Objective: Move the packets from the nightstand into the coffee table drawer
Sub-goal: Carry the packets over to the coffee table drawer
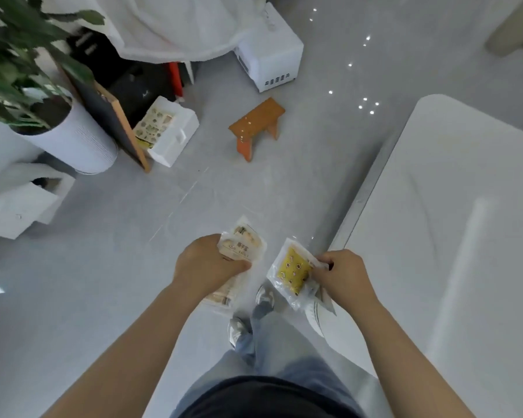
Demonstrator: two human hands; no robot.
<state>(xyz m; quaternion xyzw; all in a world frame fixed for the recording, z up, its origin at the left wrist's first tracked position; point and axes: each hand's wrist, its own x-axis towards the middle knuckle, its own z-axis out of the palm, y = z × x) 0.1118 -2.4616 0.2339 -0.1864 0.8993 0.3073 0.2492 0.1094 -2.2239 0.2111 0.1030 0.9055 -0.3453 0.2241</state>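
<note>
Near: my left hand (207,263) grips beige packets (245,245), fingers curled round them. My right hand (341,277) pinches a yellow packet (293,271) by its edge. Both are held above the grey floor (133,267). Right: white counter (450,206). Far: small wooden stool (255,125).

Left hand (207,263) grips beige packets (245,245); right hand (343,277) pinches yellow packet (293,270) above grey floor (118,267).

Glossy clear-plastic packets (290,271) crinkle, floor (299,176) shines smooth and reflective, stool (255,122) gleams in lacquered wood.
</note>
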